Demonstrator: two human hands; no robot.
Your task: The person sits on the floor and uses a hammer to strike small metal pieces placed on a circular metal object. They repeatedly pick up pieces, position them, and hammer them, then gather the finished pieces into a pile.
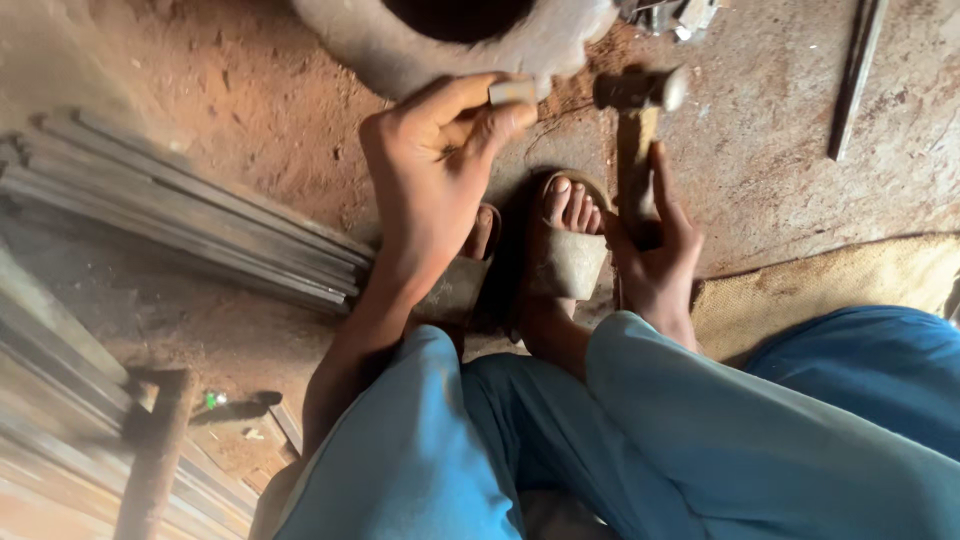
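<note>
Fingers of the left hand (435, 170) pinch a small metal piece (512, 92) against the rim of a round stone-like block (400, 50), its hollow dark and its contents hidden, while the right hand (655, 250) grips a hammer (638, 110) raised beside it, so striking seems underway, needing steady aim.

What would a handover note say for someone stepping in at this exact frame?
Left hand: pinches a small metal piece in its fingertips, held against the rim of a grey round block.
Right hand: grips the wooden handle of a hammer, head raised beside the piece, not touching it.
Around: person seated on a dirt floor, sandalled feet between the hands; flat metal strips stacked at left; a woven mat at right.
Done: piece positioned, hammer raised.
Left: the piece looks unworked, though blur hides detail.
</note>
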